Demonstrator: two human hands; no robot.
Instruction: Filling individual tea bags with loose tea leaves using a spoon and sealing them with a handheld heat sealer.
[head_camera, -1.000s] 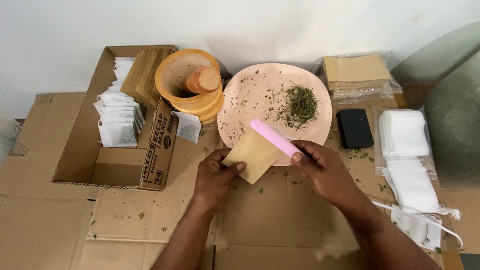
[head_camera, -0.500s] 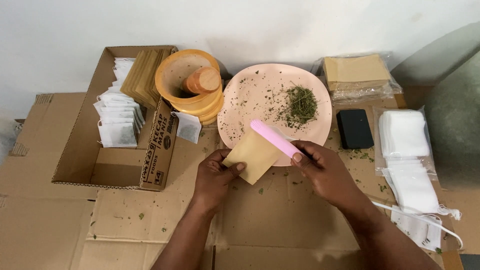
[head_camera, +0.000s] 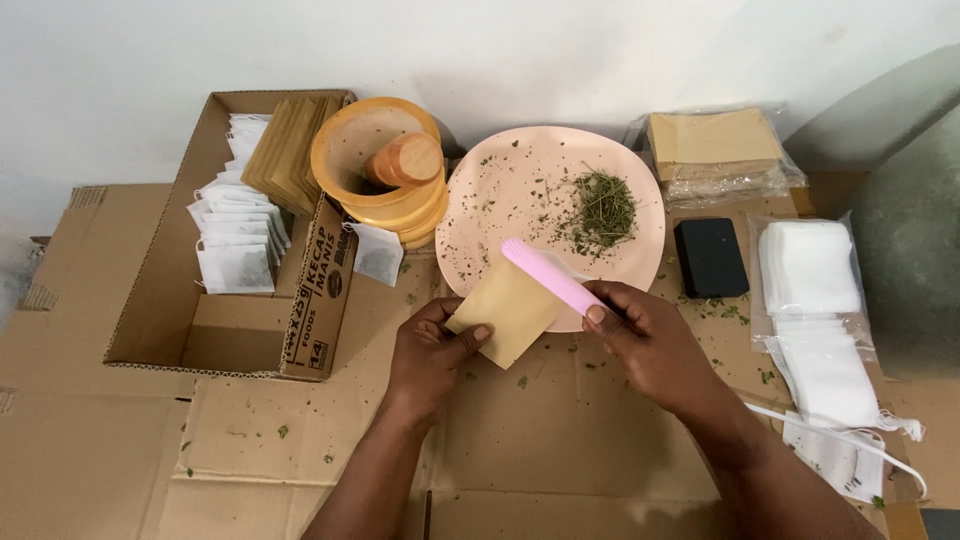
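My left hand pinches a small tan paper envelope by its lower left corner, holding it at the near rim of a pink plate. My right hand grips a pink plastic tool that lies slanted over the envelope's upper edge. On the plate, a small heap of dried green herbs sits right of centre, with crumbs scattered around it.
An open cardboard box at left holds white sachets and tan envelopes. A wooden mortar with pestle stands beside it. At right lie a pack of tan envelopes, a black block and white bags. Flattened cardboard covers the floor.
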